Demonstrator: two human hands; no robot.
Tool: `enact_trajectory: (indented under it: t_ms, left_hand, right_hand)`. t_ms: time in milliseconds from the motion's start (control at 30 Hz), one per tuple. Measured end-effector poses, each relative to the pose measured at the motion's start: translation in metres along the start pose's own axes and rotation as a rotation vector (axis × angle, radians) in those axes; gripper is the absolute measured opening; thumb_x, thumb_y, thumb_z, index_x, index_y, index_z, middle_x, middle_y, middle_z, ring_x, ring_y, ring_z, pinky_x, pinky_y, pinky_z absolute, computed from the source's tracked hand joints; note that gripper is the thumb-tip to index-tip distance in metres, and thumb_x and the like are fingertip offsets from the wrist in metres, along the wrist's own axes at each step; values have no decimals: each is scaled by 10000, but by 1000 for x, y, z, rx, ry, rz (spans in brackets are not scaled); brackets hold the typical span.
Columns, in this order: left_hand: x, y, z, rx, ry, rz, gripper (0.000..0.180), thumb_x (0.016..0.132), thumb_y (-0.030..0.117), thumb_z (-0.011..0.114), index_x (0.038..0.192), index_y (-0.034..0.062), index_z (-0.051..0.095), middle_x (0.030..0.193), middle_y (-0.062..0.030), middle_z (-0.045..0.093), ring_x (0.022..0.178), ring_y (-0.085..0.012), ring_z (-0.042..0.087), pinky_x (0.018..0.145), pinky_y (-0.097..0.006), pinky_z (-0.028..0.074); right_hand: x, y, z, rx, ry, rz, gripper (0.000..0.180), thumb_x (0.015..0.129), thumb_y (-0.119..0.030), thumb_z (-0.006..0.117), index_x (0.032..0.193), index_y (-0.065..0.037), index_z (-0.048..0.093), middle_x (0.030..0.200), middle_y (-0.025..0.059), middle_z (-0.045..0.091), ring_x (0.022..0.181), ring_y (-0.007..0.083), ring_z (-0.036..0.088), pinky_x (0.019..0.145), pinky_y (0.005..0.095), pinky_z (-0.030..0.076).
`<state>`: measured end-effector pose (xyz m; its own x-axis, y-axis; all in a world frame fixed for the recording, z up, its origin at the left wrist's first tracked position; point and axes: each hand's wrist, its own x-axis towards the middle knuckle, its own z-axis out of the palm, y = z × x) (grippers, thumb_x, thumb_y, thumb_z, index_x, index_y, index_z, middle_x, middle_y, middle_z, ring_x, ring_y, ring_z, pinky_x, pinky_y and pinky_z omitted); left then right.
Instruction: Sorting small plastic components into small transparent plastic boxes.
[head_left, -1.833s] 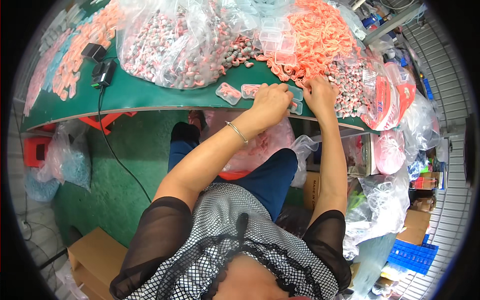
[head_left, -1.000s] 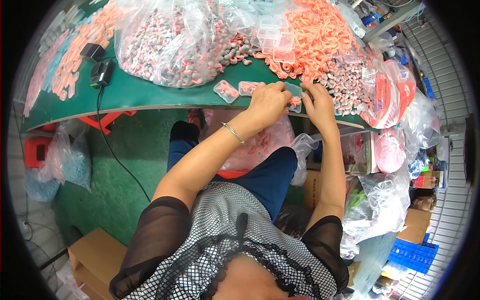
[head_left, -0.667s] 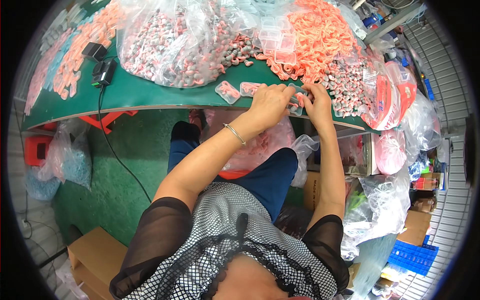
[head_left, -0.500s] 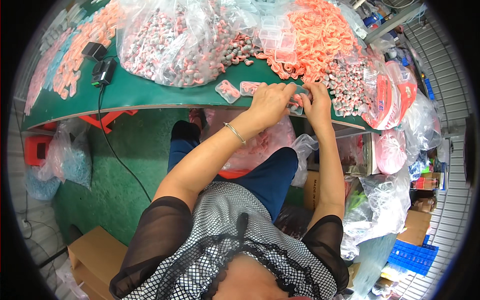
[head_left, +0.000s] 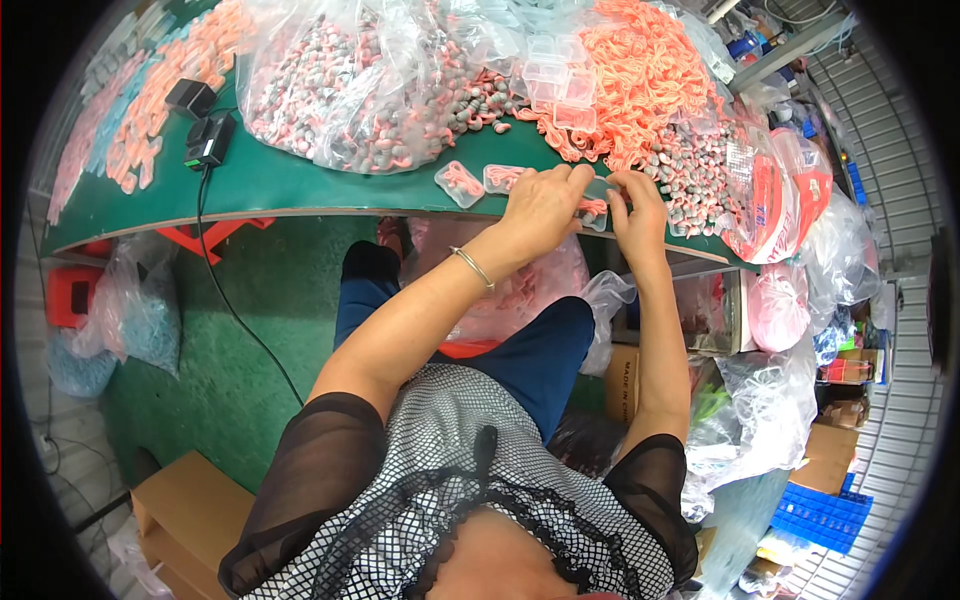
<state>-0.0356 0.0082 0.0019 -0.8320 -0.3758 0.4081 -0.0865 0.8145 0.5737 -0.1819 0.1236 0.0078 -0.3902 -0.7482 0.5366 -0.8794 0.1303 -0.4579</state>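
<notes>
At the table's front edge, my left hand curls over a small clear plastic case with coral cord and plugs inside. Its fingertips grip the case's far side. My right hand meets it from the right, thumb and forefinger bent around the case's upper edge; my fingers partly hide the case and its lid. Just left of my left hand lie two more clear cases with coral cords in them, one tilted and one partly behind the hand.
A big clear bag of pink-and-grey plugs stands behind. Right of it are stacked clear cases, a heap of coral cords and loose plugs. Black devices with a cable and rows of coral pieces lie left.
My right hand's fingers have shifted slightly up along the case, and more of the coral cord inside it shows. My left hand stays nearly in place.
</notes>
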Motion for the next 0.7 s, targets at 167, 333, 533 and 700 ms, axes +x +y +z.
enact_trajectory:
  t_ms: [167, 333, 533, 700]
  left_hand:
    - [-1, 4, -3, -19, 55, -20, 643, 640, 102, 824, 1197, 100, 502, 1069, -128, 583, 928, -351, 601, 773, -441, 457]
    - [2, -6, -1, 8, 0, 43, 521, 646, 130, 822, 1103, 92, 576, 1018, -97, 594, 910, -323, 606, 769, -427, 455]
    - [5, -12, -3, 45, -49, 129, 294, 694, 158, 788, 944, 68, 663, 908, -80, 609, 830, -295, 617, 749, -416, 448]
    - [9, -15, -2, 77, -29, 218, 235, 736, 172, 753, 927, 63, 669, 876, -81, 612, 819, -282, 619, 741, -398, 448]
  right_hand:
    - [-13, -8, -8, 79, 35, -61, 164, 780, 58, 644, 924, -20, 657, 944, 133, 659, 879, 289, 650, 769, 354, 521]
    - [-28, -14, -8, 83, 51, -126, 207, 778, 69, 629, 960, -24, 663, 962, 132, 654, 925, 298, 634, 808, 371, 510]
    - [-40, -14, -3, 42, 2, -226, 354, 724, 69, 658, 1061, -39, 646, 999, 135, 622, 942, 313, 601, 822, 390, 497]
    - [-28, -8, 2, 6, 14, -181, 370, 726, 52, 677, 1083, -34, 635, 1012, 144, 610, 954, 324, 590, 827, 394, 490]
